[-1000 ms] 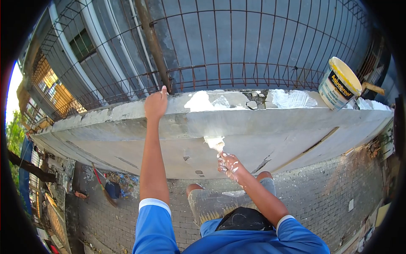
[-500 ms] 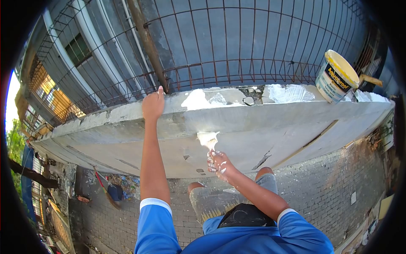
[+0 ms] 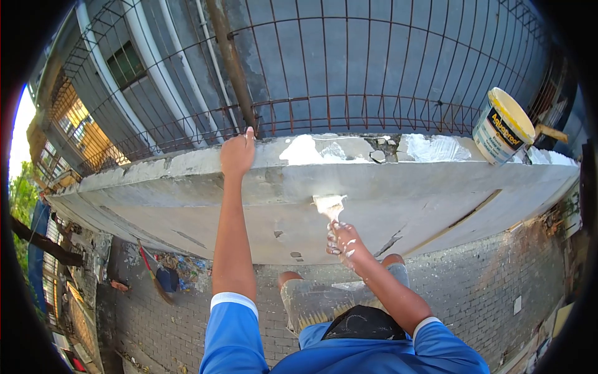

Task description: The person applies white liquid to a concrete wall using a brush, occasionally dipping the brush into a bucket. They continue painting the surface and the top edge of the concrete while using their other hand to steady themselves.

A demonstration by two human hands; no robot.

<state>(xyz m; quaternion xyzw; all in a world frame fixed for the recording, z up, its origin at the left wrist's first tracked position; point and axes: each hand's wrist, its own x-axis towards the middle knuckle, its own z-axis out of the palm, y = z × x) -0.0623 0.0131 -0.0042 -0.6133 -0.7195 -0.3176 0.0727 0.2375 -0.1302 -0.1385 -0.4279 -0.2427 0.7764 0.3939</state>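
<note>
My right hand point(image 3: 344, 242) grips the handle of a paintbrush point(image 3: 330, 204), its bristles loaded with white paint and close against the wall's side face. White smears cover the fingers of that hand. My left hand point(image 3: 237, 154) is on top of the low concrete wall point(image 3: 187, 198), fingers bent over it and one digit pointing toward the fence. Right of it, wet-looking white paint point(image 3: 302, 150) coats part of the wall top. A yellow-rimmed Aquaproof bucket point(image 3: 502, 128) stands tilted on the ledge at the right, with pale coating inside.
A rusty wire fence point(image 3: 367, 62) rises behind the wall, with a brown post point(image 3: 232, 65) near my left hand. Broken concrete point(image 3: 381, 147) lies along the wall top. Below, a broom point(image 3: 156, 280) and litter lie on the brick paving point(image 3: 205, 330).
The view has shifted slightly, so the wall and bucket appear further right. My right hand and the brush have moved a little right along the wall face. My left hand keeps its place.
</note>
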